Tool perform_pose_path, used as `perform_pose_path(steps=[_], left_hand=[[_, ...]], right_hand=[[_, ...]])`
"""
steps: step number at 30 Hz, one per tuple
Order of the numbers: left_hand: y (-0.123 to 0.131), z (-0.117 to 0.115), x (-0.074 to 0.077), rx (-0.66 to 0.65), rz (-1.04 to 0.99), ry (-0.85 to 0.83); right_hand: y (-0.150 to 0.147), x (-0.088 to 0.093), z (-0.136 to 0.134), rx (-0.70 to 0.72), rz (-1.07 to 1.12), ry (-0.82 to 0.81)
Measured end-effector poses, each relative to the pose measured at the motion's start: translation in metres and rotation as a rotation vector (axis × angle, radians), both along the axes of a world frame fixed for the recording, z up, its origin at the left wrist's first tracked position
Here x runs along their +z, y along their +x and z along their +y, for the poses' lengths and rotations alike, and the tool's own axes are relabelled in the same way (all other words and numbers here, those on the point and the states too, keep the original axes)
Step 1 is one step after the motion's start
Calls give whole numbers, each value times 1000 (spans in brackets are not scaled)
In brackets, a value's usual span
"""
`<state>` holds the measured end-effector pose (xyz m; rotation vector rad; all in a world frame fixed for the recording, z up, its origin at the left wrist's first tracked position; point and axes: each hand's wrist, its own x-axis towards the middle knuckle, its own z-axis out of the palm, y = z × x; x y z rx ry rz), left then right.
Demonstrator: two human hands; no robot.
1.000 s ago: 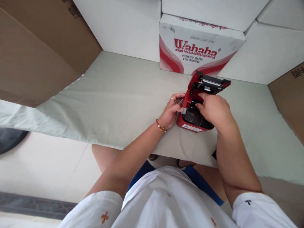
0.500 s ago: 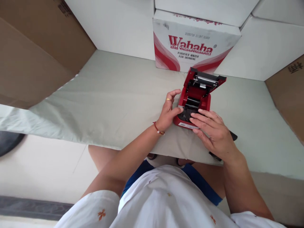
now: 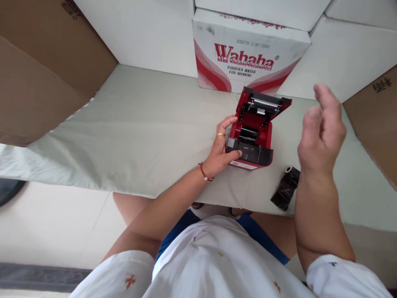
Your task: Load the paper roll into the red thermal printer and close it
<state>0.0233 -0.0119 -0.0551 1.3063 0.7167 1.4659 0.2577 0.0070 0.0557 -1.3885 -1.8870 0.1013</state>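
A red and black label printer (image 3: 267,134) stands on the cloth with its lid tilted up, showing a black roll inside. Shiny dark film seems to lie over its black front part. My left hand (image 3: 221,151) grips the printer's left side, its thumb on the front part and its fingers along the side wall. My right hand (image 3: 322,132) is up in the air to the right of the printer, slightly blurred, its fingers bent and apart with nothing visible in them. Below it lies a roll of black film (image 3: 285,188) with a white core, partly unwound.
A pale green cloth (image 3: 155,124) covers the table. Behind the printer stands a white and red water carton (image 3: 248,45), against large white boxes (image 3: 149,33). Brown cartons rise at the left (image 3: 56,74) and right (image 3: 378,120).
My right hand has left the printer's front and moved right and up, uncovering the front part and the roll of black film. My left hand keeps its grip.
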Motion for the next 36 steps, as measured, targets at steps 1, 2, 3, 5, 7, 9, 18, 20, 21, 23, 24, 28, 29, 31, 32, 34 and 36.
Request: perform_pose_path(steps=[1,2,3,5,7,9,18,20,21,23,24,28,29,31,32,34,36], left_hand=[[-1,0,0,3,2,-2],[-1,0,-1,9,3,-4],[-1,0,-1,17,1,-4],[-1,1,-3,39,-11,3],[-1,2,-8,54,-11,37],[-1,5,-14,62,13,91],[-14,17,-24,-13,252,242],[-15,15,-20,-14,293,246],[-15,14,-19,-9,304,240],[-15,12,-16,2,304,218],[-14,12,-16,3,294,206],[-11,11,-16,-7,220,169],[-10,10,-16,-11,204,161],[-10,10,-15,-13,186,138],[-10,10,-14,-11,182,123],[-10,9,-11,-10,176,95],[-10,8,-9,-21,168,77]], right_hand=[[-1,0,17,-7,48,20],[-4,-1,32,-6,87,19],[-8,-3,43,6,106,-3],[-15,-7,52,51,93,-56],[-20,-11,44,75,105,-15],[-21,-14,26,79,103,34],[-14,-61,-37,232,117,113],[-14,-69,-39,240,126,137],[-14,-71,-39,240,129,149],[-14,-72,-40,233,130,154],[-14,-72,-40,229,125,148],[-13,-70,-40,211,92,121],[-14,-71,-41,203,84,117],[-16,-72,-41,188,73,117],[-17,-73,-41,180,73,121],[-18,-76,-42,173,81,139],[-18,-79,-43,187,92,167]])
